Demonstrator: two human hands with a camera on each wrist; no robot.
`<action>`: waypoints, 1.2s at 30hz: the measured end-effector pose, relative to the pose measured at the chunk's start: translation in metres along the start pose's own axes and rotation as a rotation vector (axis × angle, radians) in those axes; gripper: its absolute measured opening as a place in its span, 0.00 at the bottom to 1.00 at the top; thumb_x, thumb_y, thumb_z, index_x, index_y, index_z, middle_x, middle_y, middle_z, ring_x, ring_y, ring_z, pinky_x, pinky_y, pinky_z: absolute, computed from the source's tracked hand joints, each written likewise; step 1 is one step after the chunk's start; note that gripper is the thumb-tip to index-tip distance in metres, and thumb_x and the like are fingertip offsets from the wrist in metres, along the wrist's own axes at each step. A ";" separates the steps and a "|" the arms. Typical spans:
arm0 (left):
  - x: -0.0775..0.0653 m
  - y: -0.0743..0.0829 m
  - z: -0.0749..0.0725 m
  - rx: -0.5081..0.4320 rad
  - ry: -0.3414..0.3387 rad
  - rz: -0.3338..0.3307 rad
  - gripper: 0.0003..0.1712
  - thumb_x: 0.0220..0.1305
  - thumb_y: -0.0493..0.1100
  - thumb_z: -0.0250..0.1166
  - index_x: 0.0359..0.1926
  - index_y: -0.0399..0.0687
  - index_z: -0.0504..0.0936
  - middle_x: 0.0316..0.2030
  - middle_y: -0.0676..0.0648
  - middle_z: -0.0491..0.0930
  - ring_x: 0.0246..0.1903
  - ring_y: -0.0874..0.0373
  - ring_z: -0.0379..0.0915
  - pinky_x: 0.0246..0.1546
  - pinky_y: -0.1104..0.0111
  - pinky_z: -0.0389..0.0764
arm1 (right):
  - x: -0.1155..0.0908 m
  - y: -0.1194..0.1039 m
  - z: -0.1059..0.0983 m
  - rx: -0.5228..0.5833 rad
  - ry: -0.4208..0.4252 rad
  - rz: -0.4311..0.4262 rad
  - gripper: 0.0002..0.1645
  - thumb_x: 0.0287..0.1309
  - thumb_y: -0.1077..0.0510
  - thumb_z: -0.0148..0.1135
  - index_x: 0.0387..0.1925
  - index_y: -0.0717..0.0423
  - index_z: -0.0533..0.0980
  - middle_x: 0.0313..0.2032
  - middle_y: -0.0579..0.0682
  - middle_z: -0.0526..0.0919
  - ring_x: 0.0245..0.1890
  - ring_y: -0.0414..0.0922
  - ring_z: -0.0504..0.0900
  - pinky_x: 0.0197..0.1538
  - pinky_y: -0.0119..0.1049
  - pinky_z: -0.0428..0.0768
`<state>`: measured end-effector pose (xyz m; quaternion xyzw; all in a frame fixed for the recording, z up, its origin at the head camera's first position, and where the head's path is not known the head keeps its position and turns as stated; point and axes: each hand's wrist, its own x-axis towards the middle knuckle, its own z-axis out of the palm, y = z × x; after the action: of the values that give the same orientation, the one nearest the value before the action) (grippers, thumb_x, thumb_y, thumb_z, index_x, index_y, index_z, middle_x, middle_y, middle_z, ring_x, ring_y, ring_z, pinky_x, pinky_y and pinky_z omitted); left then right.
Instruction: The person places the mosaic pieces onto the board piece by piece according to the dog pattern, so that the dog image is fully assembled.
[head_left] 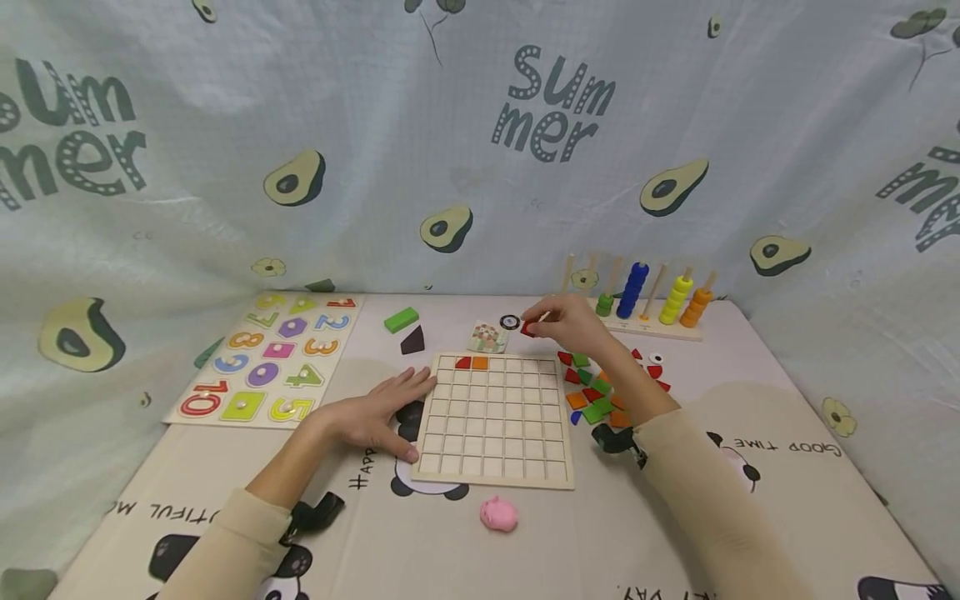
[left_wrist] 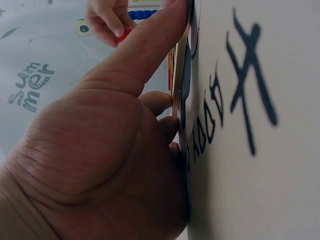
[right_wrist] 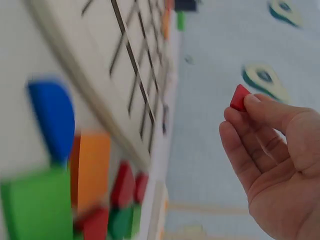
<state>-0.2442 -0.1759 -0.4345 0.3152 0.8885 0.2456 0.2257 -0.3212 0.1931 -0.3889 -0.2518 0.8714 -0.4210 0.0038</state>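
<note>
A light pinch should do best here, with the piece's pointed end left in sight and the pale wooden grid board (head_left: 491, 485) kept steady by the left hand (head_left: 375, 417), whose extended fingers, thumb apart, rest at its left edge. The small red angular piece (right_wrist: 240, 97) is clamped between the right hand's (head_left: 572, 323) thumb and fingertips, its point jutting past them, near the board's far right corner.
</note>
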 end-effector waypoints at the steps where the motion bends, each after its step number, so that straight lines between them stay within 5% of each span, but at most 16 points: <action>1: 0.000 0.000 0.000 0.000 0.001 0.005 0.67 0.42 0.68 0.73 0.76 0.62 0.44 0.76 0.55 0.34 0.74 0.51 0.23 0.70 0.46 0.36 | 0.005 -0.003 0.006 -0.020 -0.015 0.006 0.11 0.60 0.60 0.64 0.45 0.53 0.84 0.40 0.48 0.85 0.35 0.52 0.84 0.35 0.42 0.82; 6: 0.000 0.003 -0.001 -0.001 0.000 0.014 0.66 0.43 0.67 0.73 0.76 0.61 0.44 0.76 0.54 0.34 0.74 0.51 0.23 0.70 0.46 0.36 | 0.024 -0.010 0.033 -0.085 -0.104 0.014 0.11 0.57 0.61 0.67 0.42 0.57 0.85 0.37 0.44 0.86 0.35 0.42 0.82 0.36 0.36 0.82; 13: -0.002 0.000 0.000 -0.005 0.004 0.007 0.66 0.43 0.67 0.73 0.76 0.61 0.44 0.76 0.55 0.34 0.74 0.51 0.23 0.71 0.46 0.35 | 0.032 -0.015 0.053 -0.169 -0.188 -0.001 0.07 0.52 0.65 0.69 0.36 0.57 0.86 0.31 0.43 0.85 0.34 0.41 0.80 0.34 0.34 0.80; 36: -0.004 -0.002 0.000 0.025 -0.004 0.021 0.67 0.42 0.69 0.72 0.76 0.62 0.42 0.76 0.55 0.33 0.74 0.52 0.23 0.71 0.47 0.36 | 0.024 -0.019 0.064 -0.334 -0.241 0.022 0.03 0.54 0.60 0.70 0.31 0.50 0.85 0.28 0.40 0.85 0.30 0.36 0.80 0.37 0.34 0.79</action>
<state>-0.2429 -0.1799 -0.4349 0.3278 0.8877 0.2359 0.2210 -0.3200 0.1257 -0.4118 -0.2881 0.9250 -0.2375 0.0710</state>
